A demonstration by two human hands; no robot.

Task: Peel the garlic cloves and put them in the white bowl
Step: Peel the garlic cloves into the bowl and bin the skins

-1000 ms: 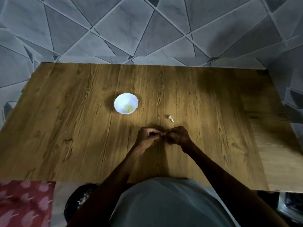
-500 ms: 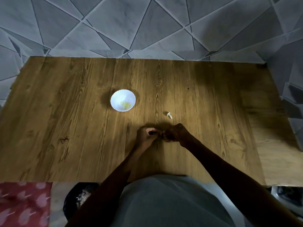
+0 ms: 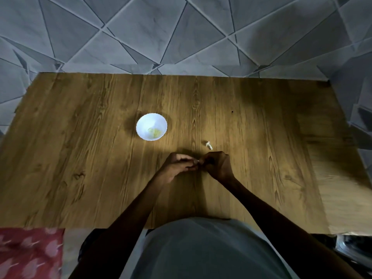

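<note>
My left hand (image 3: 177,164) and my right hand (image 3: 218,165) meet fingertip to fingertip low over the wooden table (image 3: 80,158). Both pinch a small pale garlic clove (image 3: 198,161), of which only a sliver shows between the fingers. The white bowl (image 3: 141,125) stands on the table up and to the left of my hands, with pale yellow peeled garlic (image 3: 154,132) in its bottom. A small white scrap (image 3: 209,145), either a clove or a bit of peel, lies on the table just above my right hand.
A grey tiled wall (image 3: 181,37) rises behind the table's far edge. A red patterned cloth (image 3: 30,254) lies at the lower left, beside my grey shirt (image 3: 201,250). A dark speck (image 3: 232,111) marks the table at the right.
My hands have stayed together on the clove, with the fingers shifting slightly. The camera has tilted, so the table and bowl sit a little differently in view.
</note>
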